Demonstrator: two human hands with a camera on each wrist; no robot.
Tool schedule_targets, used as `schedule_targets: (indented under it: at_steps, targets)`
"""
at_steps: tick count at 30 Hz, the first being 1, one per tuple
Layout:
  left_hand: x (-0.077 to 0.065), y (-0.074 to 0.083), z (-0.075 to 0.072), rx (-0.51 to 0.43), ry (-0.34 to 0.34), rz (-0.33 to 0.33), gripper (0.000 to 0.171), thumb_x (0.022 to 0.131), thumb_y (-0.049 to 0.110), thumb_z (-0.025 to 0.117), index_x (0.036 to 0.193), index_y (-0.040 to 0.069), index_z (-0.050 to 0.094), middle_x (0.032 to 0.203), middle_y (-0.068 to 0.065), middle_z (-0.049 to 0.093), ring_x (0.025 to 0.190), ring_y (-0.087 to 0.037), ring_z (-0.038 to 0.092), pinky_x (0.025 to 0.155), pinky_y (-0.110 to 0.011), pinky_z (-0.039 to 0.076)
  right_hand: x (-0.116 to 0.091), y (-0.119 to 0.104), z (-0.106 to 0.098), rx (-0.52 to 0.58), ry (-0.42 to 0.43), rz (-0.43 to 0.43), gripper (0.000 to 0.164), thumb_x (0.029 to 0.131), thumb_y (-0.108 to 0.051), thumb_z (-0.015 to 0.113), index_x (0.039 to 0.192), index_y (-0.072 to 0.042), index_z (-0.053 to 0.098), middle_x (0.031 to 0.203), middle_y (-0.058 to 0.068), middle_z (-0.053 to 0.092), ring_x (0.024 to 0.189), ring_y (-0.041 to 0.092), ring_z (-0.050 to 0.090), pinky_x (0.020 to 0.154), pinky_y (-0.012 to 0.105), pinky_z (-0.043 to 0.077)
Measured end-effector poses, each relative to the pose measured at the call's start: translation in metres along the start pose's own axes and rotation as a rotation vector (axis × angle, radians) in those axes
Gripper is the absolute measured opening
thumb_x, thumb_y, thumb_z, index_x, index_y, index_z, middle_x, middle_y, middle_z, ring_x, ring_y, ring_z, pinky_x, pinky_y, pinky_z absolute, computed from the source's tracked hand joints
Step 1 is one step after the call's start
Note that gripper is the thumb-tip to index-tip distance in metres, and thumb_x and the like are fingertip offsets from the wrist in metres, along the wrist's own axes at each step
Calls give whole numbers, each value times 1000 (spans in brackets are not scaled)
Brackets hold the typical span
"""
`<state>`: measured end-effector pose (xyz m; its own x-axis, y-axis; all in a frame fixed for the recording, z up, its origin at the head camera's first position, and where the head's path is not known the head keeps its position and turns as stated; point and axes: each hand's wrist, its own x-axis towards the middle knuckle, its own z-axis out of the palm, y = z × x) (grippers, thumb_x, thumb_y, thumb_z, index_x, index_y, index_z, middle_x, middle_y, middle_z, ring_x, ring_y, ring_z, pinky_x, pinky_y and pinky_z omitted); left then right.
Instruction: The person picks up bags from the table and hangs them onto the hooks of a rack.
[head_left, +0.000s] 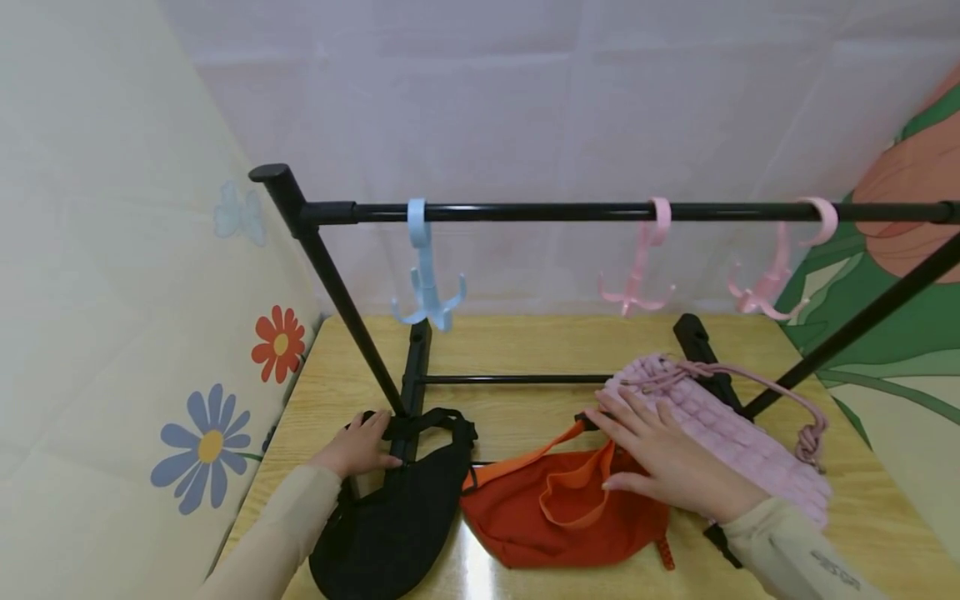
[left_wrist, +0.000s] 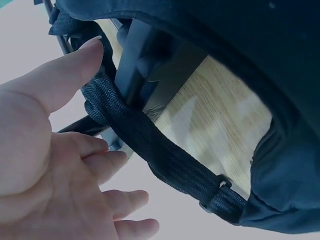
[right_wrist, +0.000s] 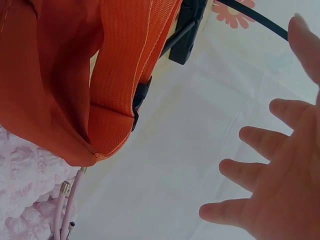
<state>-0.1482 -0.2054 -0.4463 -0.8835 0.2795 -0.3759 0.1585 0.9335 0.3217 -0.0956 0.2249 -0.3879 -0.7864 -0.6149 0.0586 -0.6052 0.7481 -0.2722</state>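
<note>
A black sling bag (head_left: 401, 525) lies at the front left of the table, its strap (left_wrist: 165, 155) looped toward the back. Beside that strap is my left hand (head_left: 360, 448), thumb and fingers apart in the left wrist view, not gripping it. In the middle lies a red-orange waist bag (head_left: 517, 517) with an orange strap and a black buckle (right_wrist: 140, 97). My right hand (head_left: 667, 454) hovers over its right end with fingers spread and holds nothing. To the right, a quilted pink bag (head_left: 720, 425) with a knotted cord is partly hidden behind that hand.
A black rack stands on the wooden table (head_left: 525, 342), its top bar (head_left: 525, 212) running across. From the bar hang a blue hook (head_left: 425, 275) and two pink hooks, one mid-right (head_left: 637, 267) and one far right (head_left: 776, 267). Flower-printed cloth covers the walls.
</note>
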Motion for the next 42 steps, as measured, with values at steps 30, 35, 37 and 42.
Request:
schedule_targets:
  at_steps: [30,35,37,42]
  targets:
    - [8,1,3,113,-36,19,21,86,21,74,90,3,63,86,-11,61,83,-32,58,79,-56,42,6,-3,1,-7,-26,-22,78,88,-56,59,149,-10,40,156,18,26,142,44,19,99,75,19]
    - [3,1,1,169,69,91,9,87,9,71,85,4,63,80,-11,59,77,-33,59,70,-53,47,8,-3,1,-9,-29,-30,78,89,-54,60,150,-12,38,157,17,25,142,43,17,99,76,18]
    - [0,2,-1,169,102,97,8,88,8,69,85,4,63,79,-12,59,75,-32,59,68,-52,48,8,-3,2,-17,-19,-42,77,89,-53,60,150,-12,37,156,17,25,142,43,18,98,76,19]
    - [-9,5,-6,80,154,67,15,91,10,66,78,8,58,71,-4,55,65,-23,52,64,-44,43,9,-4,4,-20,-10,-51,76,89,-51,61,150,-11,37,156,18,26,141,45,20,97,77,20]
